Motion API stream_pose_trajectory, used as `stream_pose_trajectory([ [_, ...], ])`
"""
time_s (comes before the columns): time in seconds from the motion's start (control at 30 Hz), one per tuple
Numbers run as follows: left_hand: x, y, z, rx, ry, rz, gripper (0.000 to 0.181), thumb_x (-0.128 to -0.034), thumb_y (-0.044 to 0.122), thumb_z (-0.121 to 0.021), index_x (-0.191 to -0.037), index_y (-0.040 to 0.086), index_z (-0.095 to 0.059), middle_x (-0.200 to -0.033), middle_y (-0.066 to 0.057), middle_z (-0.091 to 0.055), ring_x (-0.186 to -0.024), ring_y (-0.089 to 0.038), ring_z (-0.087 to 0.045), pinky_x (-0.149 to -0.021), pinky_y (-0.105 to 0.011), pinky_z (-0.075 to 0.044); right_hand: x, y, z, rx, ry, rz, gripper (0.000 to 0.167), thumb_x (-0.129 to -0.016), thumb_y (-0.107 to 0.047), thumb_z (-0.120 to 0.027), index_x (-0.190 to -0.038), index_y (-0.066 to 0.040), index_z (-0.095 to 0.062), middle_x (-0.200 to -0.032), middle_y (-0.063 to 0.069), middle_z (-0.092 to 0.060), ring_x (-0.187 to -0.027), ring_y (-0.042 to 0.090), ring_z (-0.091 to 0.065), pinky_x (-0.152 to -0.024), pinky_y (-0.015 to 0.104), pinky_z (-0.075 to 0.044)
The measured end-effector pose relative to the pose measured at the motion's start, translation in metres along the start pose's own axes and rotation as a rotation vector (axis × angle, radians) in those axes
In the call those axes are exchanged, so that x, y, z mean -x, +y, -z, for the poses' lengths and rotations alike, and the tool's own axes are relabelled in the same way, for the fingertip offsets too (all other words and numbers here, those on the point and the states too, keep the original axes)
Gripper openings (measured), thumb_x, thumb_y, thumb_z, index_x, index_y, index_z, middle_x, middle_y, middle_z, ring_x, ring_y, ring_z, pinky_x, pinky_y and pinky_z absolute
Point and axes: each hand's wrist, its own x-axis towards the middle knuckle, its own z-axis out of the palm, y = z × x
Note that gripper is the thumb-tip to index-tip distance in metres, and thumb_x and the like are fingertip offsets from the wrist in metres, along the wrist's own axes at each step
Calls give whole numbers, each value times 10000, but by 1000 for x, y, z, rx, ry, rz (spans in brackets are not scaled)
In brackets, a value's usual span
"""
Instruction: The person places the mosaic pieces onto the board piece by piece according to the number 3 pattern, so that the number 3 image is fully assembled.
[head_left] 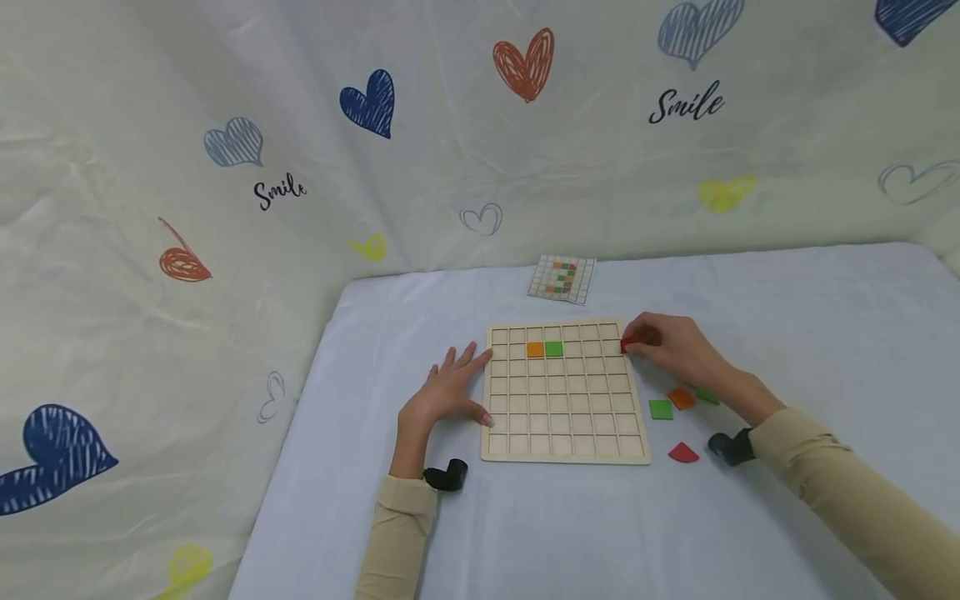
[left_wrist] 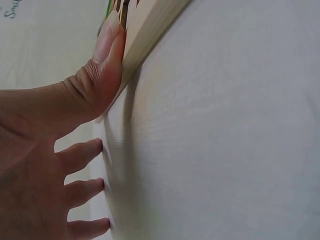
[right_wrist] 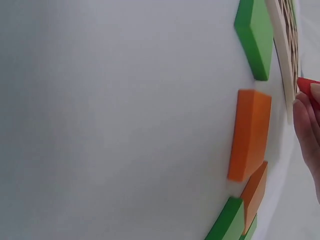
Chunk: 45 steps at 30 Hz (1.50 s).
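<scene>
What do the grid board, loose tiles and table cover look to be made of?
Grid board: probably unvarnished wood, given its matt tan surface and edge. Loose tiles: painted wood or plastic, unclear which; evenly coloured, smooth faces. Table cover: seemingly matt fabric, with soft creases.

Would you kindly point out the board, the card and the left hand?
Board [head_left: 559, 385]: head view, bare cell near the middle.
Card [head_left: 563, 280]: head view, middle of its face.
Left hand [head_left: 446, 393]: head view, back of the hand.

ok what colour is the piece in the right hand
Red; the piece shows best in the head view.
</scene>
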Motion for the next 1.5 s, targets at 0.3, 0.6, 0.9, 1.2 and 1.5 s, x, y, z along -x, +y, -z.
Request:
stream_pose_trajectory([
  [0.3,2,-1,1,-13,-20,10,1165,-707,336,-954,-1648,241,-273,-1738,-65,-102,-1605,-378,0,-1273,-632,-77,-15,-9,-7,-60,-79,-18,191,-971,-93,-703,-1149,-53,-760,-1115,105,-755,-967,244,-683,-838,330,-558],
  [0.6,-1,-1,-1,-10,-13,12,1161,-702,338,-953,-1645,258,-280,-1738,-45,-105,-1607,-359,2,-1279,-616,-70,-33,-16,-24,-33,-100,34,206,-960,-70,-706,-1146,19,-705,-989,141,-751,-906,291,-702,-851,466,-587],
  [0.9,0,0,1,27,-19,0,1147,-713,319,-943,-1645,259,-276,-1739,-51,-82,-1604,-364,28,-1285,-599,-42,-46,-28,-35,-9,-101,51,157,-953,-43,-693,-1084,-1,-769,-1027,139,-770,-882,251,-683,-817,429,-582],
  [1.2,1,4,1,33,-14,-11,1139,-712,299,-941,-1643,231,-288,-1737,-103,-85,-1595,-415,21,-1282,-606,-70,-56,-32,-40,12,-125,101,200,-954,-23,-676,-1130,3,-765,-1016,135,-769,-902,272,-691,-834,457,-576],
  [1.5,1,3,0,3,-21,-5,1145,-721,319,-932,-1648,257,-262,-1738,-71,-72,-1598,-396,23,-1289,-584,-75,-55,-34,-47,43,-77,126,116,-935,-12,-705,-1014,6,-787,-989,137,-769,-932,306,-710,-859,491,-582],
])
